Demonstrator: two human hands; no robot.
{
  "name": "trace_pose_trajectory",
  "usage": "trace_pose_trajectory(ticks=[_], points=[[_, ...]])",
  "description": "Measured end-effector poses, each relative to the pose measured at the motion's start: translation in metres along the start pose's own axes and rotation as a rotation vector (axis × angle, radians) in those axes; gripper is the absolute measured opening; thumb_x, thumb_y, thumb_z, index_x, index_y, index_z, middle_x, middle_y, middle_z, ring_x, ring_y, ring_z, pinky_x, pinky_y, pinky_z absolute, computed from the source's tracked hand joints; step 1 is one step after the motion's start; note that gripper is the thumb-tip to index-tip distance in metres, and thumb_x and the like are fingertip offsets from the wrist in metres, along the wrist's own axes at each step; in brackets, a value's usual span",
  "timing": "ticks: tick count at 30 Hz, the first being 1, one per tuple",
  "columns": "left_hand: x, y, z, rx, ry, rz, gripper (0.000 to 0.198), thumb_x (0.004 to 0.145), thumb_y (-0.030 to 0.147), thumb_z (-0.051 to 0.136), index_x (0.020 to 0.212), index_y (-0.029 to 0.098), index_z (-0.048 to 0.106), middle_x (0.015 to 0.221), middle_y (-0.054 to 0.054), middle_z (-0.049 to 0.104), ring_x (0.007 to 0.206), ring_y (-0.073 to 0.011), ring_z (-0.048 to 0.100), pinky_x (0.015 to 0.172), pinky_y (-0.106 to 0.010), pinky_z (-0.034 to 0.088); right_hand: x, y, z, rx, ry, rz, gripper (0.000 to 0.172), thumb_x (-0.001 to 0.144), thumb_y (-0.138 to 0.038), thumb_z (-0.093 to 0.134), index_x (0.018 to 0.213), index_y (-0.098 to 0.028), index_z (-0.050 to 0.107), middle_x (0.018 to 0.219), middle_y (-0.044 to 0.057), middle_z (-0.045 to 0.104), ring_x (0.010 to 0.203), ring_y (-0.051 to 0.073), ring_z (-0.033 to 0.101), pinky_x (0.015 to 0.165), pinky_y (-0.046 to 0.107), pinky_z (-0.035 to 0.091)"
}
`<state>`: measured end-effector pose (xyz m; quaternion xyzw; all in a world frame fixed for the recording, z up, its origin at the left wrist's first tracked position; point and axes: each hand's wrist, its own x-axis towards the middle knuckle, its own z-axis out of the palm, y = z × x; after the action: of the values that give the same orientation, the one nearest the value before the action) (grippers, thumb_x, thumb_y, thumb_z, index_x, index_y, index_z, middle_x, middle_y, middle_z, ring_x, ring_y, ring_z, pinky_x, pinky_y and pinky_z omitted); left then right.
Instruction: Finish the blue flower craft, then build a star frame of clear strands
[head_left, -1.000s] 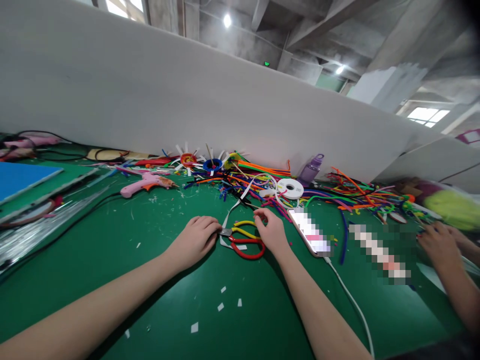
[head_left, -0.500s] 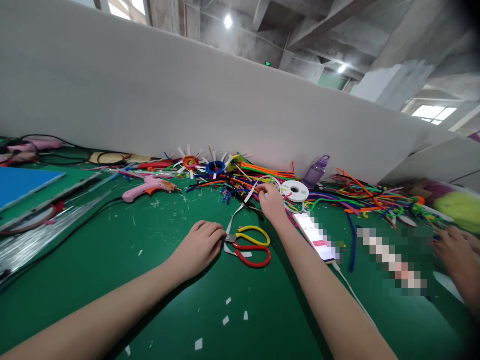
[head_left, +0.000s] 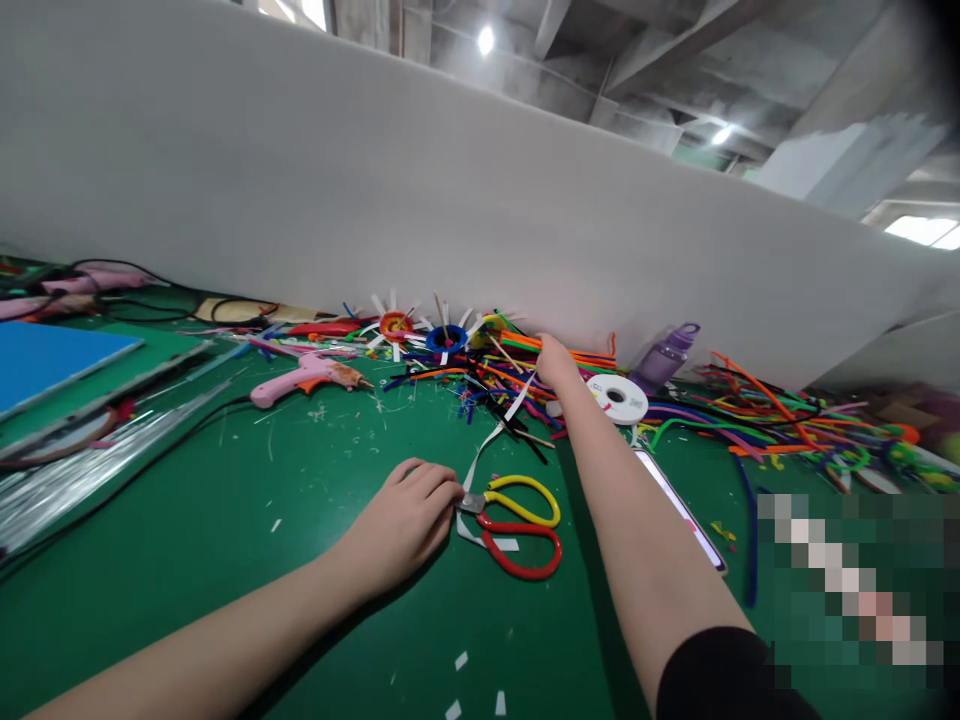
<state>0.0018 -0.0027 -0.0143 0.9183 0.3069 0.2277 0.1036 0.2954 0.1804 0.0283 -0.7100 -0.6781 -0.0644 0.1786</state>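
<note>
1. A person's left hand [head_left: 416, 505] rests palm-down on a green counter [head_left: 360, 610]. Its grip is closed over the blade end of the scissors [head_left: 517, 527]; the blade tips are hidden by the fingers.
2. The scissors lie flat, centre front, yellow and red handles pointing right. A narrow white strip [head_left: 514, 404] bends past the blades, one end under the red handle, the other running up toward the right hand.
3. The right hand [head_left: 559, 362] stretches across a heap of coloured fuzzy stems [head_left: 487, 378], left of a white spool [head_left: 634, 400]. Its fingertips are turned away, so whether this grip is grasping anything cannot be told.
4. To do this reach well, the left hand should stay firm on the scissors, fingers clear of the edges, while the right hand lifts slightly to avoid snagging the heap or tugging the strip.
5. Compared with half a second ago, the right hand is farther forward, past the strip's upper end. Its forearm now covers part of the phone [head_left: 690, 525], and a black sleeve [head_left: 716, 675] has entered view.
6. The left hand's hold on the scissors looks unchanged. The camera view has shifted, and a co-worker's hand is no longer visible at right.
</note>
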Motion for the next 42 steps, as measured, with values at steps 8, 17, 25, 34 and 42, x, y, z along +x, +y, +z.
trace_pose_trajectory(ticks=[8,17,25,34,42], points=[[0.001,-0.002,0.001,-0.028,-0.001,-0.016,0.025,0.093,0.019,0.035,0.105,0.021,0.057,0.106,-0.007,0.061,0.097,-0.0199,0.055,0.094,-0.042,0.039,0.013,0.009,0.015,-0.143,-0.059,0.007,0.050,0.080,-0.009,0.047,0.130,-0.016,0.046,0.125,0.015,0.056,0.115,0.029,0.050,0.091,0.041,0.038],[0.001,0.001,0.000,-0.016,-0.001,-0.019,0.025,0.093,0.018,0.035,0.105,0.021,0.057,0.106,-0.007,0.061,0.098,-0.0200,0.054,0.094,-0.041,0.039,-0.011,0.007,0.007,-0.237,0.011,0.004,0.027,0.079,-0.011,0.051,0.104,-0.018,0.059,0.109,0.013,0.058,0.107,0.027,0.048,0.090,0.042,0.033],[0.000,0.002,-0.001,-0.023,-0.018,-0.022,0.025,0.094,0.020,0.035,0.107,0.021,0.056,0.108,-0.006,0.060,0.100,-0.0202,0.052,0.094,-0.041,0.038,-0.025,0.012,0.002,-0.188,-0.032,-0.024,0.029,0.078,-0.015,0.056,0.107,-0.016,0.057,0.108,0.013,0.060,0.105,0.025,0.049,0.085,0.035,0.040],[0.000,0.002,-0.001,-0.022,-0.040,-0.037,0.025,0.094,0.021,0.034,0.106,0.020,0.056,0.107,-0.007,0.059,0.100,-0.0210,0.052,0.092,-0.040,0.039,-0.022,0.012,-0.017,-0.090,-0.244,-0.106,0.034,0.076,-0.037,0.064,0.105,-0.018,0.065,0.104,0.007,0.067,0.097,0.022,0.058,0.080,0.026,0.042],[0.001,0.001,0.000,-0.045,-0.053,-0.041,0.024,0.095,0.022,0.033,0.106,0.020,0.055,0.108,-0.006,0.059,0.100,-0.0208,0.051,0.092,-0.040,0.039,-0.011,0.009,-0.011,-0.101,-0.198,0.007,0.035,0.093,-0.029,0.033,0.097,-0.017,0.066,0.105,0.011,0.068,0.098,0.023,0.060,0.081,0.030,0.040]])
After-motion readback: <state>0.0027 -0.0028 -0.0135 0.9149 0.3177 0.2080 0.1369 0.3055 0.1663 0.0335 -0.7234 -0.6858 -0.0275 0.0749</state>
